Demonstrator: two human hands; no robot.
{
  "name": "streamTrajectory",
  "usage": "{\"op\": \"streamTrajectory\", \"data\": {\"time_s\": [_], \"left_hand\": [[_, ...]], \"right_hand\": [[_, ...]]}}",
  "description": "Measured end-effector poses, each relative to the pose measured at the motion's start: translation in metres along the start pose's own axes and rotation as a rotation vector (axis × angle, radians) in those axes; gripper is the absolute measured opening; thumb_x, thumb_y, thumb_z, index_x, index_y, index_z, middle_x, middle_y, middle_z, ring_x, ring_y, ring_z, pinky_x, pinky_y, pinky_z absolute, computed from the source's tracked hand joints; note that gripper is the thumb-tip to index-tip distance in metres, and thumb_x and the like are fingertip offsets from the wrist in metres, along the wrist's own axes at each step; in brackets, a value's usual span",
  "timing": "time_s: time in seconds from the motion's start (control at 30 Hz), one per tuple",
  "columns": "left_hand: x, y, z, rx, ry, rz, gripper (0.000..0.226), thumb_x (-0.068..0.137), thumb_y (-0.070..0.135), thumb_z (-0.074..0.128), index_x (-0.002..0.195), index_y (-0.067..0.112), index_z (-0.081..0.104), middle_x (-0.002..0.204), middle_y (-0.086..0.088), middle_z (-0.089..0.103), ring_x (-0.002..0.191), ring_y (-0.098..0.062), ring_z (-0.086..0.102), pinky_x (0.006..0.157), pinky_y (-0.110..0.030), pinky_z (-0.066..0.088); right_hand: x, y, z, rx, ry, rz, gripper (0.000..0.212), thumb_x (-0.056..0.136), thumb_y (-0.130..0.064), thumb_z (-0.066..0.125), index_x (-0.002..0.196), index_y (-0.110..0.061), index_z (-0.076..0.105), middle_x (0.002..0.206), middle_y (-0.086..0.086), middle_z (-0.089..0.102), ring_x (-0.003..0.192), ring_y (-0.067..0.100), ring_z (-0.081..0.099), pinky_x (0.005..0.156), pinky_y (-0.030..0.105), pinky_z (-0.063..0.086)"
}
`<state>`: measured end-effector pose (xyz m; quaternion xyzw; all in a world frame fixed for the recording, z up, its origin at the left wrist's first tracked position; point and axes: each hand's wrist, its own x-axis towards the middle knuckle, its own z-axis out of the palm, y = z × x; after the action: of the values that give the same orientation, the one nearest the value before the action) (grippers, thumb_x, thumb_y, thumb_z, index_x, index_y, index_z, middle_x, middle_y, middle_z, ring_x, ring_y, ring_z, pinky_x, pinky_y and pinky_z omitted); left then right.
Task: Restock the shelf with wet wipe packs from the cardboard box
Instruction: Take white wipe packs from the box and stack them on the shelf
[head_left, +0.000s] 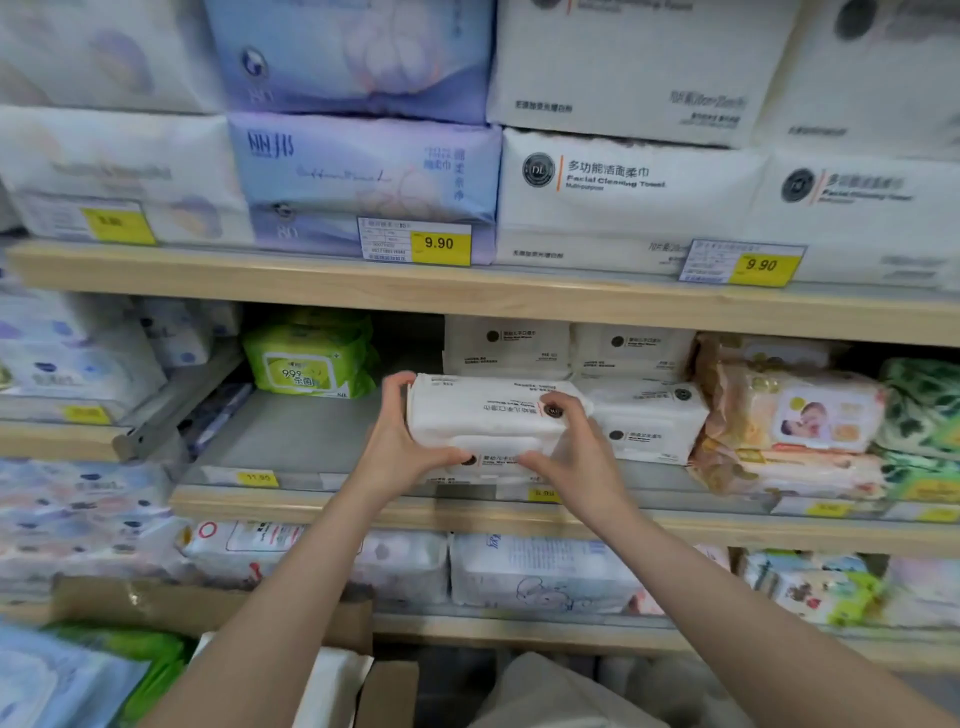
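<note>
Stacking is the step in hand: a white wet wipe pack (488, 410) is held at the centre of the frame by both hands, the left hand (402, 447) clamped on its left end and the right hand (574, 452) on its right end, thumbs underneath. It is poised over or resting on another white pack (488, 462) at the front of the middle shelf (291, 441); contact cannot be told. Bare shelf shows to the left, beside a green pack (306, 358). Next, the pack is probably to be squared and released. The cardboard box (218, 608) sits at lower left.
</note>
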<state>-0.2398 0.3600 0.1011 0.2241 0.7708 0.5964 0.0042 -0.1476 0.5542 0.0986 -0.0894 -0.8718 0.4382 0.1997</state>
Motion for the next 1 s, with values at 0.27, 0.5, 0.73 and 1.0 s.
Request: {"op": "streamTrajectory", "data": {"time_s": [0.27,0.5,0.73,1.0], "left_hand": [[0.048,-0.055,0.007,0.087,0.084,-0.083,0.093,0.05,0.01,0.092,0.114,0.025,0.027,0.101,0.02,0.045,0.096,-0.013,0.049,0.069,-0.015,0.039],[0.054,-0.081,0.021,0.088,0.025,-0.111,0.097,0.05,0.011,0.092,0.123,0.021,0.029,0.114,0.005,0.049,0.11,-0.017,0.051,0.087,-0.029,0.044],[0.042,-0.057,0.048,0.939,0.009,0.351,0.111,0.052,0.037,0.088,0.141,0.038,0.022,0.147,-0.01,0.037,0.136,-0.028,0.03,0.104,-0.065,0.021],[0.042,-0.054,0.092,1.303,-0.106,0.308,0.106,0.05,0.023,0.089,0.137,0.038,0.032,0.135,-0.008,0.051,0.122,-0.034,0.048,0.092,-0.07,0.03]], "right_hand": [[0.055,0.032,0.038,-0.098,-0.034,-0.001,0.056,0.079,-0.017,0.073,0.126,-0.029,0.044,0.115,0.002,0.036,0.111,0.02,0.041,0.083,0.025,0.033],[0.053,0.06,0.044,-0.114,-0.103,-0.01,0.062,0.083,-0.019,0.07,0.137,-0.024,0.039,0.131,0.014,0.037,0.117,0.027,0.045,0.099,0.028,0.032],[0.006,0.096,-0.014,-0.516,-0.063,-0.037,0.053,0.094,-0.045,0.045,0.143,-0.028,0.035,0.14,0.013,0.042,0.129,0.028,0.039,0.104,0.04,0.037],[-0.007,0.139,-0.041,-0.82,-0.19,0.118,0.112,0.054,-0.081,-0.032,0.148,-0.039,0.012,0.159,0.001,0.009,0.147,0.021,0.001,0.116,0.046,-0.003]]}}
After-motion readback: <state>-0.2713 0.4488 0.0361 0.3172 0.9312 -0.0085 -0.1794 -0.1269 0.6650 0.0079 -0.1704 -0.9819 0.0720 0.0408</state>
